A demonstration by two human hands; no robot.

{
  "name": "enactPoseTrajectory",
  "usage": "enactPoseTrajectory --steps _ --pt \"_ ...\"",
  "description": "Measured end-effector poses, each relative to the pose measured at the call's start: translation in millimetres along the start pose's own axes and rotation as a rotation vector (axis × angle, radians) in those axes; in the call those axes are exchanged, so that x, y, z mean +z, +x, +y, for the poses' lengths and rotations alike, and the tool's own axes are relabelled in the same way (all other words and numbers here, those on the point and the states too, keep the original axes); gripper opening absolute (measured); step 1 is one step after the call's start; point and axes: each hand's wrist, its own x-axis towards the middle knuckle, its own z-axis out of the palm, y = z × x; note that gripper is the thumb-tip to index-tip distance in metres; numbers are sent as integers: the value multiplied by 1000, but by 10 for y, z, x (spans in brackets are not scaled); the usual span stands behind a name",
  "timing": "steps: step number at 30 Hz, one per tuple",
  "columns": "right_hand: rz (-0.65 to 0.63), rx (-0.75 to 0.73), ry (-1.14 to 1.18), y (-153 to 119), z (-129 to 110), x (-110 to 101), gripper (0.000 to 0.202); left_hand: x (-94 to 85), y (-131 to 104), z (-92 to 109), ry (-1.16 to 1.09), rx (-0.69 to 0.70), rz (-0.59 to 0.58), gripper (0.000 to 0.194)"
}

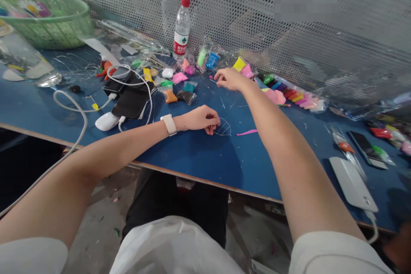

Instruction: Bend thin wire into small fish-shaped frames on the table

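My left hand pinches one end of a leaf-shaped thin wire frame with cross wires, held just over the blue table. Farther away, my right hand reaches down to the tabletop with its fingers drawn together. A thin, pale sliver shows at these fingertips, too small to name. Close beside them lies a tiny pink piece. A flat pink tool with a looped tip lies to the right of the wire frame, partly hidden by my right forearm. Loose wire bits lie between my hands.
Several bags of coloured clay lie along the back, near a red-capped water bottle. A black phone and white cables sit left. A green basket stands back left. A white power bank lies right. Perforated metal closes the back.
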Motion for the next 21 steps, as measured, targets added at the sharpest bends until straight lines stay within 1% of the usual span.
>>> enactPoseTrajectory --steps 4,8,11,15,18,21 --pt "22 -8 65 -19 -30 -27 16 0 11 -23 0 2 6 26" --pt "1 36 123 -63 -105 -71 24 -7 24 -51 -21 7 3 25" --pt "-17 42 86 -98 -159 -106 30 -8 27 -43 -23 0 5 26" --pt "-11 50 2 -100 -181 -128 25 -1 24 -21 -15 -12 6 26" --pt "79 53 -23 -86 -162 -114 18 0 24 -27 -14 -9 6 28" --pt "193 28 24 -90 -172 -94 16 -5 28 -52 -24 0 -2 31"
